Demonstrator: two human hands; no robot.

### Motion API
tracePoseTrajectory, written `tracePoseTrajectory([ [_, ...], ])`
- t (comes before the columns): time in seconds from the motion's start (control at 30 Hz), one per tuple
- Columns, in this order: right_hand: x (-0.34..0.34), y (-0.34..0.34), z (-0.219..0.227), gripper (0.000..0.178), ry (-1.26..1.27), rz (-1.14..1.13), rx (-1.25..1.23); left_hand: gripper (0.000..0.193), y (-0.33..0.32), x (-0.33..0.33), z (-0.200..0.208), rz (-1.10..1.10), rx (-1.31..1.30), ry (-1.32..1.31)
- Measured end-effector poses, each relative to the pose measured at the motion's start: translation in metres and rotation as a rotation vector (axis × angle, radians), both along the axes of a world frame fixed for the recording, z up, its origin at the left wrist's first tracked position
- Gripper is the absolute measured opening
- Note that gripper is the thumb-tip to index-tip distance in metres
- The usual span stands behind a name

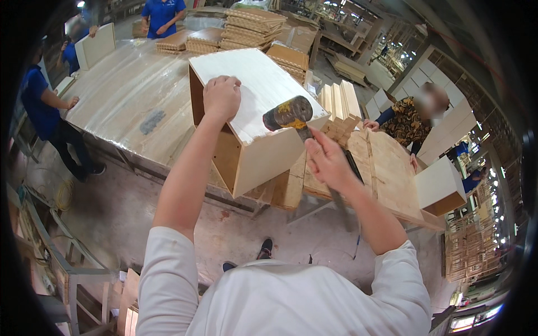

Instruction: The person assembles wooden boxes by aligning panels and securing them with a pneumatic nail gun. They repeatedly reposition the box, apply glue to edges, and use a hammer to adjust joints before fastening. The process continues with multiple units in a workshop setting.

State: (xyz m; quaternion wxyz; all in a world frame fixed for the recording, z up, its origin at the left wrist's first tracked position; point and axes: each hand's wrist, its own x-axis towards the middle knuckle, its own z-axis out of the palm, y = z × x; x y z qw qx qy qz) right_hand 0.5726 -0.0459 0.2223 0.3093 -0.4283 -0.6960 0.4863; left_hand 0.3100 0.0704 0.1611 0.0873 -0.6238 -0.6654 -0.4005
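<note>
A white wooden box (258, 70), with a brown inside showing at its left side, rests on the near edge of the worktable. My left hand (222, 98) is on its top panel near the left edge, fingers curled down against it. In my right hand (332, 162) is a mallet (288, 113) with a worn yellow-and-black head. The head is over the box's near right corner; whether it touches the panel I cannot tell. The mallet's handle runs through my fist toward the floor.
The plastic-covered worktable (106, 106) spreads left. Panel stacks (249, 28) stand at the back, with pale wooden strips (340, 103) right of the box. A co-worker (412, 120) leans over the right table near another white box (440, 185). People in blue shirts (36, 87) stand at left and back.
</note>
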Motion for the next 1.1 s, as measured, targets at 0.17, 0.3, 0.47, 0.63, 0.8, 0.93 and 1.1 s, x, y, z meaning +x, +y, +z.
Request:
tracePoseTrajectory([
  [0.17,-0.002,-0.015,0.035,0.046,0.076,0.032,0.101,0.022,0.004,-0.005,-0.001,0.020,-0.044,-0.032],
  [0.3,-0.013,-0.011,-0.002,0.046,0.037,0.004,0.100,0.022,0.007,-0.004,-0.002,-0.016,-0.021,-0.062],
  [0.47,-0.019,-0.016,0.032,0.047,-0.038,0.154,0.028,0.020,0.007,-0.010,-0.003,-0.020,0.024,-0.041],
  [0.63,-0.017,-0.015,-0.001,0.046,0.079,0.068,0.168,0.019,0.004,-0.002,-0.006,-0.062,0.042,-0.042],
  [0.8,0.011,-0.002,-0.013,0.049,0.054,0.122,-0.012,0.018,0.009,-0.015,-0.001,-0.044,0.070,-0.063],
  [0.93,0.084,-0.011,-0.060,0.049,0.288,-0.110,-0.028,0.016,0.006,-0.010,-0.001,-0.103,0.092,-0.058],
  [1.1,0.154,0.019,-0.105,0.039,0.557,-0.491,-0.102,0.016,0.006,0.001,0.002,-0.134,0.085,-0.059],
])
